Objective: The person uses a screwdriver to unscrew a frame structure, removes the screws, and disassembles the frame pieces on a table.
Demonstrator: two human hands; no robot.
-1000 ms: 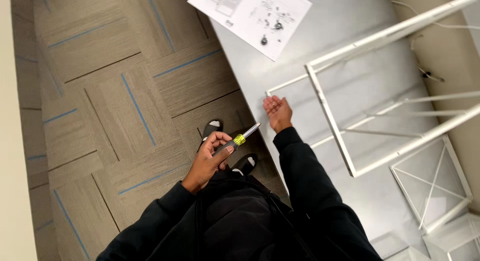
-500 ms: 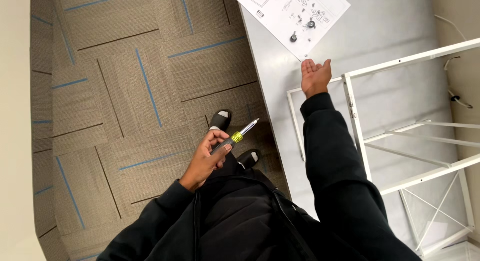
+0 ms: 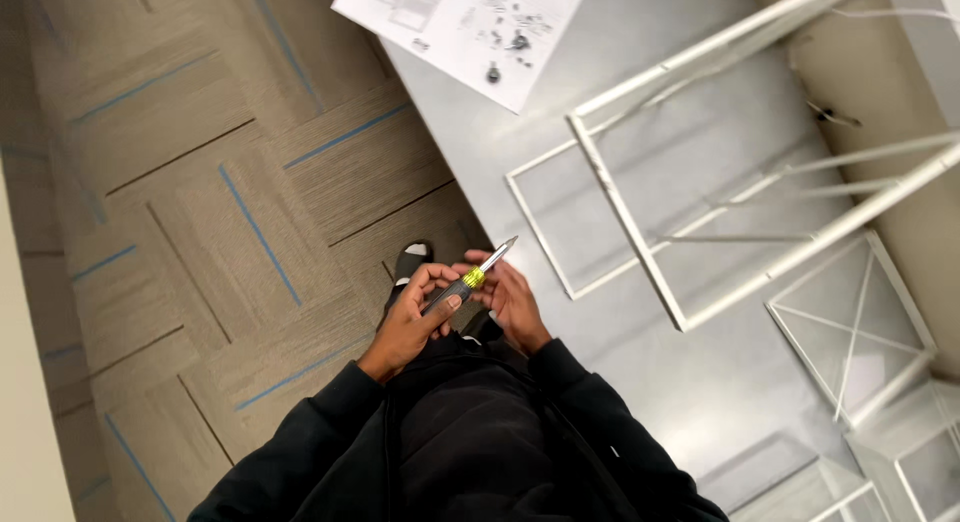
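The left hand [image 3: 410, 322] is gripping a screwdriver [image 3: 468, 278] by its dark handle, the fingers curling closed around it, and the tool is sitting just in front of the person's chest, at the near edge of the grey table [image 3: 720, 382]. Its yellow collar is showing between the two hands, and the silver shaft is pointing up and away toward the table. The right hand [image 3: 515, 300] is cupping loosely beside the tool, its fingertips touching the handle near the yellow collar; the fingers are half bent rather than clamped. A white metal frame [image 3: 640, 232] is lying on the table, well apart from the hands, with more white wire panels [image 3: 850, 322] resting to its right. At the far edge of the table a white instruction sheet [image 3: 460, 27] is lying at a slant, rectangular, printed with small dark line drawings. Below the hands a dark shoe with a white patch [image 3: 412, 257] is standing on the tan carpet tiles with blue stripes [image 3: 220, 202].
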